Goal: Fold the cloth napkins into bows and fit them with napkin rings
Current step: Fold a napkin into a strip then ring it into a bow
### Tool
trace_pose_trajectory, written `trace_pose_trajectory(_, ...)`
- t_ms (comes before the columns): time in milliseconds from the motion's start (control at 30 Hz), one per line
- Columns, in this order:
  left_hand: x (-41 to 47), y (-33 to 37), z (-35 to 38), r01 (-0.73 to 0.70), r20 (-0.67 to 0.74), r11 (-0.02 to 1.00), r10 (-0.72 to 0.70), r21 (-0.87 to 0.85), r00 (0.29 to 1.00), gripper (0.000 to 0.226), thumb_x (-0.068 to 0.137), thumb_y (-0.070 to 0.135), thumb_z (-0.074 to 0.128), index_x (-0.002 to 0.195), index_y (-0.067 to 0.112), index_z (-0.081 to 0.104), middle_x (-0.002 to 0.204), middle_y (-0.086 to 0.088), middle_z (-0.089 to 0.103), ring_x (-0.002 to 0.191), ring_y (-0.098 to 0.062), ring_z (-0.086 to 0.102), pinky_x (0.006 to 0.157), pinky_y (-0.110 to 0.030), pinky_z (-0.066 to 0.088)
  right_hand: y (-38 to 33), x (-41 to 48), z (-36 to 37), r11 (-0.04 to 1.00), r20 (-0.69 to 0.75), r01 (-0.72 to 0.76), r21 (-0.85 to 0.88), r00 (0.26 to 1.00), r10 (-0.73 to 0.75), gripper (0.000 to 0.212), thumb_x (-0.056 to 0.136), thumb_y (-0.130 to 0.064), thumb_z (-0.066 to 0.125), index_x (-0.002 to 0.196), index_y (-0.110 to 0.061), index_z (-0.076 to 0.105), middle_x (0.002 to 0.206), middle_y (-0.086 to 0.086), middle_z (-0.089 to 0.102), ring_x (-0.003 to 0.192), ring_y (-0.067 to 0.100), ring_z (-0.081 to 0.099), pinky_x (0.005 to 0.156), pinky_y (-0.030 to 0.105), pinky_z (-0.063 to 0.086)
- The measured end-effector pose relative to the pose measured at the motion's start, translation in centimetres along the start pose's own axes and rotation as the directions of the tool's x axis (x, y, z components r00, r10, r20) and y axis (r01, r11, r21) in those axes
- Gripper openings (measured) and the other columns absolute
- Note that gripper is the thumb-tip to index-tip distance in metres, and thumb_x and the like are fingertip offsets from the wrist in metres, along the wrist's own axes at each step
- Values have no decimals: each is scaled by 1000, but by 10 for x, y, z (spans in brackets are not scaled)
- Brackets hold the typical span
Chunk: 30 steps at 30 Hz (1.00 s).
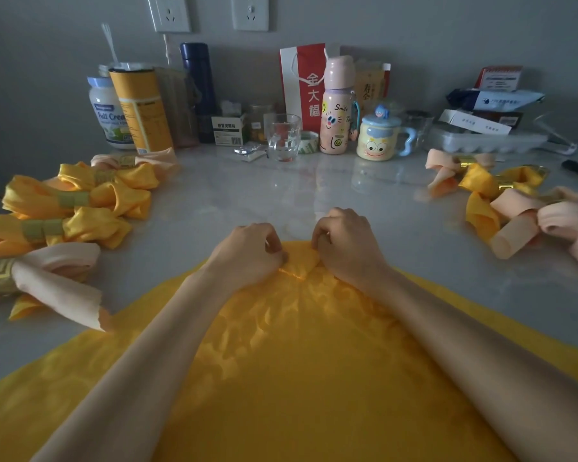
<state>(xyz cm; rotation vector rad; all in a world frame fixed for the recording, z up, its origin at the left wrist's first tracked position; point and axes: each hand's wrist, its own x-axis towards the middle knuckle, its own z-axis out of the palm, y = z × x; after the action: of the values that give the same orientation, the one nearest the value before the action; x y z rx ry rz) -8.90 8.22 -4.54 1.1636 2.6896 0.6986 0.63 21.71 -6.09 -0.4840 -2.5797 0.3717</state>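
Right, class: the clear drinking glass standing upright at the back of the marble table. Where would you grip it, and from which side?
Probably round its upper wall, coming from the front. The clear drinking glass stands upright with bare tabletop before it, while a patterned tape roll and foil packets crowd its sides.

Grey wall (pixel 447 25), two white sockets (pixel 169 11); glossy marble tabletop (pixel 231 191); dim light.

Along the wall (pixel 414 28) we see two white sockets (pixel 250 11), a navy flask (pixel 199 88), a yellow canister (pixel 141 108) beside a milk-powder jar (pixel 105 115), a clear tumbler (pixel 283 136), a red-and-white paper bag (pixel 301 81), a pink bottle (pixel 337 108), a lidded cartoon mug (pixel 379 138)
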Motion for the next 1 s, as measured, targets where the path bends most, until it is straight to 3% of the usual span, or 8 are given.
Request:
trace_pose_trajectory(67,1,1,1,4,6,1000,-4,18,1000,9,84,32,62,86,27,53,94,1,56,94,-22,56,76,-30,46,-3,-2,0,996,-88,35,-84,995,-43,28,86,-9,38,76,-5,64,84,4,55,87,24,50,82,31,30)
trace_pose_trajectory(167,1,2,1,8,2,999,-8,39,1000,10,86,32,60,91,26,53,94,1,55,91,-21,54,72,-29,43,-11,-5,2,969,-80,226,-97,969,-234,35,80,-17,33,84,-5,66,89,8,64,86,27,58,81,36,41)
trace_pose_trajectory(267,-1,2,1,5,-1,999,-5,36,1000,8,86,30,58,91,25,53,89,2,53,88,-20,52,70,-30,42,-10,-2,3,946,115,309,-94,948,-298,32,92,-21,37,98,-8,64,107,7,61,102,26,54,87,36,39)
trace_pose_trajectory(400,-1,0,2,2,-37,1000,-1,19,999,5,88,26,55,94,25,54,102,0,58,92,-19,53,74,-30,45,-2,2,2,995,229,98,16,968,-99,29,97,-30,39,115,-18,58,124,1,52,117,19,43,99,32,28)
trace_pose_trajectory(600,-5,-3,3,-76,-169,973,114,220,979,40,92,22,51,131,24,50,134,0,46,124,-22,34,100,-33,28,-5,2,-1,995,226,56,79,971,-73,38,82,-25,45,116,-17,60,119,2,52,116,21,42,97,30,27)
trace_pose_trajectory(700,-1,-6,4,-74,-149,982,101,174,984,28,95,22,46,120,21,59,123,-2,52,117,-22,42,97,-34,31,-6,3,-5,990,304,7,144,951,-51,58,70,-36,42,124,-21,55,121,0,49,117,19,38,99,31,26)
trace_pose_trajectory(833,0,-10,6,-93,-182,990,111,103,977,20,95,22,49,107,17,64,109,-4,56,108,-22,48,95,-35,37,-6,7,-4,983,315,-3,185,948,-56,37,83,-24,62,119,-20,57,114,2,53,112,20,46,96,31,35)
trace_pose_trajectory(1000,3,-13,1,-84,-122,996,80,-27,989,23,90,36,56,106,23,64,103,2,54,103,-19,49,93,-35,41,-8,6,7,993,149,41,107,987,-57,15,89,-19,50,98,-13,61,98,5,60,93,23,53,81,31,41)
